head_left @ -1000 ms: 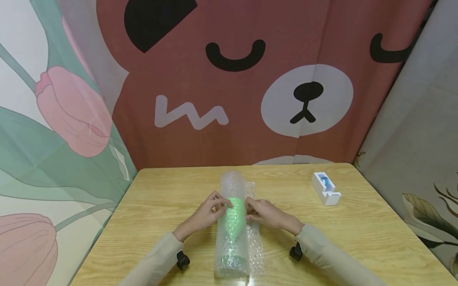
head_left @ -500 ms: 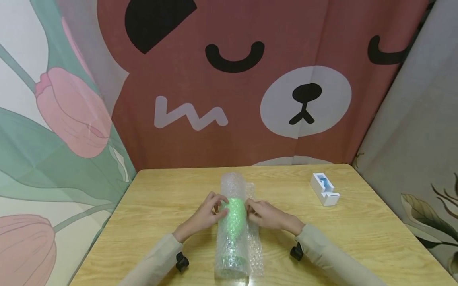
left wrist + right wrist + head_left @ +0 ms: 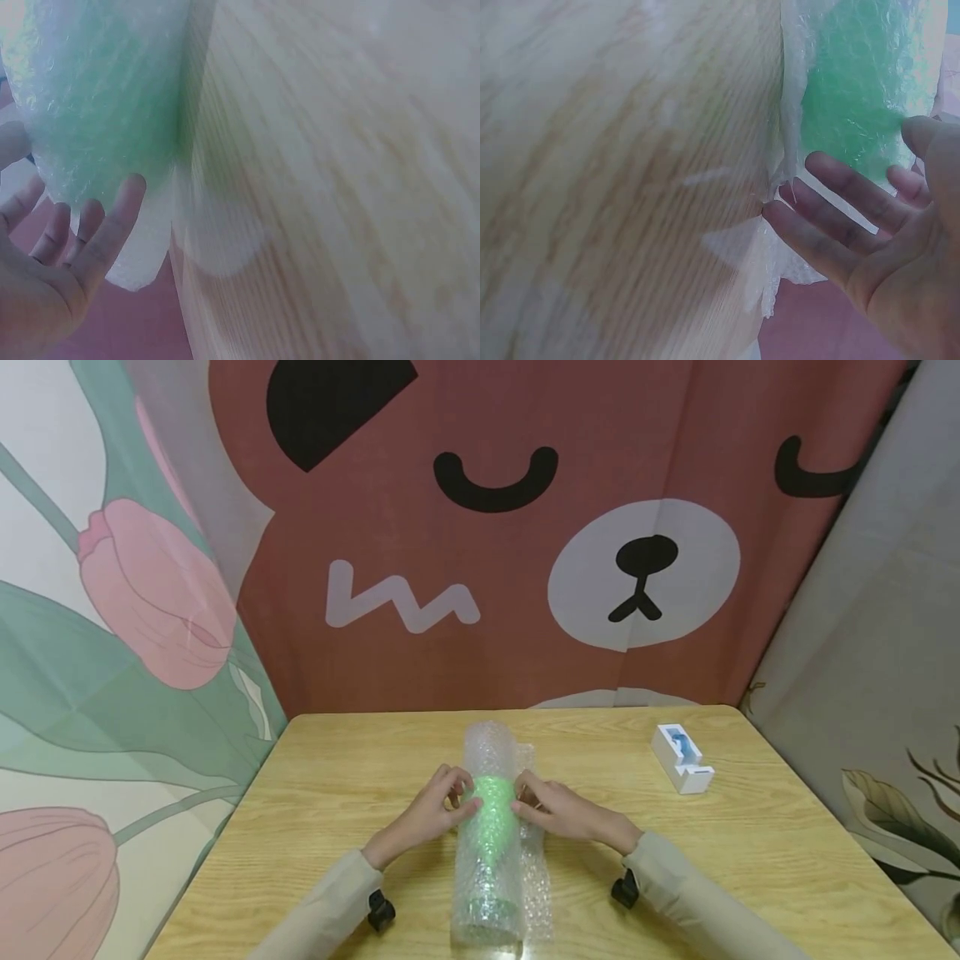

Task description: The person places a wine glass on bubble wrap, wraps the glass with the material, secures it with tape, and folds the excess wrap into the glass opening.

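A roll of bubble wrap (image 3: 487,877) lies lengthwise on the wooden table, wound around a green object (image 3: 494,814). Through the wrap the object looks wide at its middle, narrowing toward a greenish disc at the near end. My left hand (image 3: 433,804) is at the roll's left side, thumb and fingertips against the wrap. On the other side, my right hand (image 3: 557,806) touches the wrap with its thumb on top and its fingers low along the side. In both wrist views the fingers are loosely extended. A loose flap of bubble wrap (image 3: 537,893) sticks out at the right.
A white tape dispenser (image 3: 682,758) with blue tape stands toward the back right of the table (image 3: 337,760). Printed curtains (image 3: 510,668) hang behind the table and along both sides. Black wrist cameras (image 3: 381,911) sit at the cuffs.
The right thumb and fingers have spread apart against the wrap's side. The left fingers have drawn slightly back from the top toward the left side. The roll stays in place.
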A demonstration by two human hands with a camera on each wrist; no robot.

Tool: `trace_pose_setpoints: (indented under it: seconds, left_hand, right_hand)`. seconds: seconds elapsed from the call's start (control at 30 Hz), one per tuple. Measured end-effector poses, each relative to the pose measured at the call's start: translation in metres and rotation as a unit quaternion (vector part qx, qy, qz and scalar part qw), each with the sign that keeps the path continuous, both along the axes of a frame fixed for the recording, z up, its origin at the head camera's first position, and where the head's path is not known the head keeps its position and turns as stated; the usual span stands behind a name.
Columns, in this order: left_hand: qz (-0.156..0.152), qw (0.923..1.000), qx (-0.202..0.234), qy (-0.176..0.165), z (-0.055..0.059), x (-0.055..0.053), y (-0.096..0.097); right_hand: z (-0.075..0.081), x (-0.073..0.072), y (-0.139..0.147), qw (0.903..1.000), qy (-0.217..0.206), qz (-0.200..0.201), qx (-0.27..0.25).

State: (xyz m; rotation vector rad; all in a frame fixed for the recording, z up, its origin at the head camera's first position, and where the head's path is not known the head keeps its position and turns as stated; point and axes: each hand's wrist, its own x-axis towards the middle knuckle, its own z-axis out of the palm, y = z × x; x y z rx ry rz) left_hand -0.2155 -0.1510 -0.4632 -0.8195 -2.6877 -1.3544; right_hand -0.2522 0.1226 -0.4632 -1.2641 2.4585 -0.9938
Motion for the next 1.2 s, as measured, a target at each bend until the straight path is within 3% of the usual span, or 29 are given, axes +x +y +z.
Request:
trace_pose_setpoints:
  seconds: [0.4,0.67,0.8,1.2]
  left_hand:
    - [-0.004,1.0000,0.000,0.006,0.0013,-0.0002,0.0010]
    - [0.004,0.9999,0.006,0.009,-0.0015,-0.0015,0.0037]
    - [0.006,0.9997,0.008,0.022,-0.0026,-0.0016,0.0037]
    - [-0.024,0.9990,0.027,0.027,-0.0005,0.0014,-0.0038]
  right_hand:
    - [0.0023,-0.0010,0.0008,0.9998,0.007,0.018,-0.007]
    - [0.0035,0.0003,-0.0010,0.9990,-0.030,0.028,-0.017]
    - [0.0034,0.0008,-0.0024,0.9991,-0.027,0.027,-0.016]
    - [0.0028,0.0004,-0.0012,0.9984,-0.023,0.046,-0.025]
